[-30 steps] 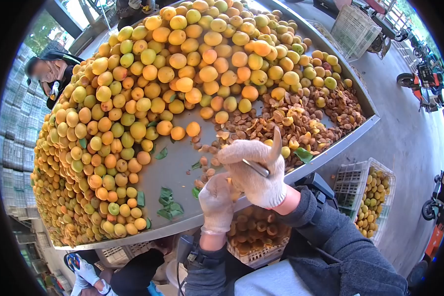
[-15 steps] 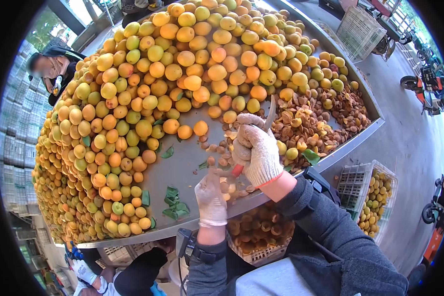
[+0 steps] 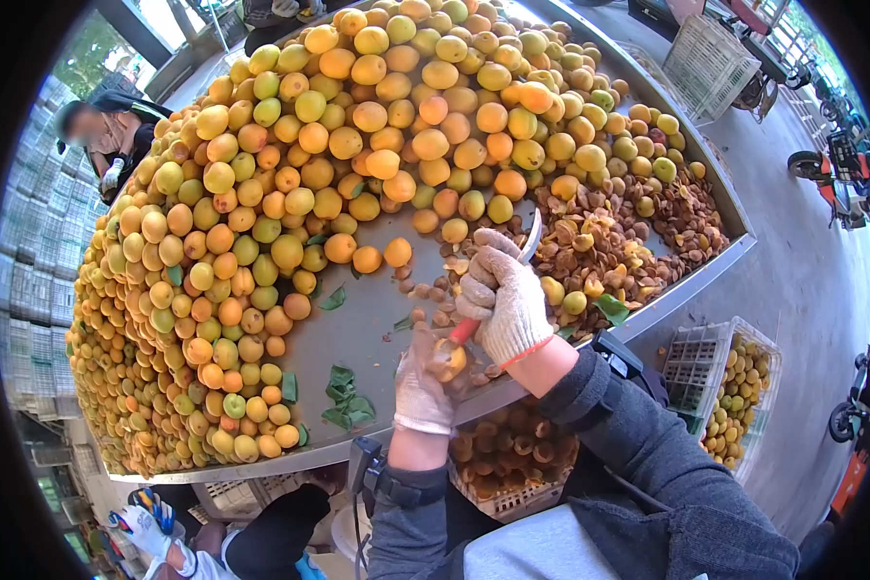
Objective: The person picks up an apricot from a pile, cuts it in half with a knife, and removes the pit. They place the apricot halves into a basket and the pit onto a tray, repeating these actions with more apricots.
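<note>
My right hand [image 3: 506,300], in a white knit glove with a red cuff edge, is wrapped round a curved knife [image 3: 533,238]. Its blade points up and away, while the red handle end juts out below the fist. A yellow-orange apricot [image 3: 450,361] is gripped by my gloved left hand [image 3: 421,385], right by that handle end. Both hands are over the near edge of the metal table [image 3: 343,329]. Pits and scraps [image 3: 638,227] lie heaped beyond the right hand, and a great pile of whole apricots [image 3: 261,232] covers the left and far side.
Below the table edge in front of me stands a crate of brownish fruit pieces [image 3: 512,449]. A white crate of apricots [image 3: 720,387] is on the floor at right. Green leaves [image 3: 346,396] lie on the metal. Other people [image 3: 116,145] work at the left; one gloved hand [image 3: 145,527] shows lower left.
An apricot now shows in my left hand, which has turned and shifted slightly right. The right hand keeps the knife nearly in place. The co-worker's gloved hand at lower left has moved.
</note>
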